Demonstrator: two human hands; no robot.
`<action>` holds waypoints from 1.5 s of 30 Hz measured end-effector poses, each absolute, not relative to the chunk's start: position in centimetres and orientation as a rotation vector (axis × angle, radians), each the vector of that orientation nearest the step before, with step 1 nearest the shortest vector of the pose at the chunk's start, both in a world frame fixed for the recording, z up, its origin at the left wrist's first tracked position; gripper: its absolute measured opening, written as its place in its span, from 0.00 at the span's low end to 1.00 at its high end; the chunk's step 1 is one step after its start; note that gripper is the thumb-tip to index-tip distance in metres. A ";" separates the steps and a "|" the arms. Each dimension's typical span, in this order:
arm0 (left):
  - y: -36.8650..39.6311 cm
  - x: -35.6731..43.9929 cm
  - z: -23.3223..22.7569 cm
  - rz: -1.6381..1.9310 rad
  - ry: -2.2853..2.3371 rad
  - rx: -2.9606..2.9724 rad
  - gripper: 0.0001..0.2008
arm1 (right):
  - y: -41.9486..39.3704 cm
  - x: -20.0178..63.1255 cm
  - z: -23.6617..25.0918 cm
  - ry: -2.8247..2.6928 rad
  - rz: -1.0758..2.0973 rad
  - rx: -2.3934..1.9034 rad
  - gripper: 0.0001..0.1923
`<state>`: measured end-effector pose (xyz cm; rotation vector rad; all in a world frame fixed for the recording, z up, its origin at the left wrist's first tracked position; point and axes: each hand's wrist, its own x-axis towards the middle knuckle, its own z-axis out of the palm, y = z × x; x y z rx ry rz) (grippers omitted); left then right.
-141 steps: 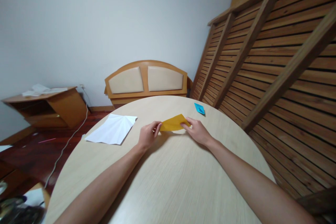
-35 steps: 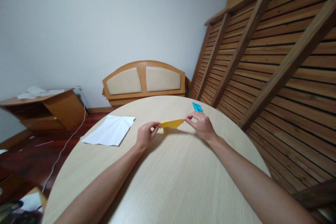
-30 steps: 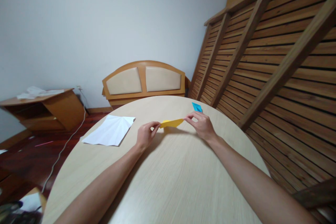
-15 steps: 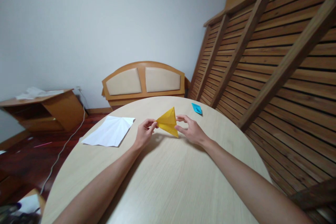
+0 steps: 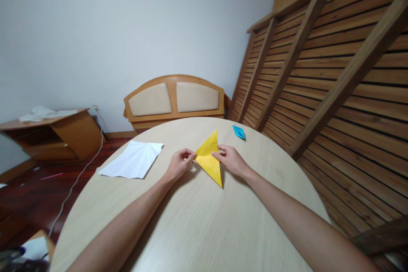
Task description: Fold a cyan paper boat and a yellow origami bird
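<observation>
Round pale wooden table (image 5: 197, 229), far rim curving just past the hands, broad bare top on the near side, slatted wooden panel (image 5: 318, 76) close along the right edge. White creased sheet (image 5: 132, 159) near the left rim, overhanging it slightly; small blue folded paper (image 5: 239, 131) near the far right rim, well apart from the hands. Yellow folded paper (image 5: 210, 158) between both hands near the table's far middle: a flat kite-like shape, one point up, a longer point down toward the tabletop, crease across the middle. Left hand (image 5: 180, 165) pinching its left corner between thumb and fingers; right hand (image 5: 231, 160) gripping its right side, fingers closed on the paper
</observation>
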<state>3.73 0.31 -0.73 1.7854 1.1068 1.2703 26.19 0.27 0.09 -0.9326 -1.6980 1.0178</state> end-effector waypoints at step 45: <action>-0.3 3.4 -1.2 0.411 0.974 2.926 0.22 | 0.8 27.8 -1.4 -2.466 0.367 -1.623 0.45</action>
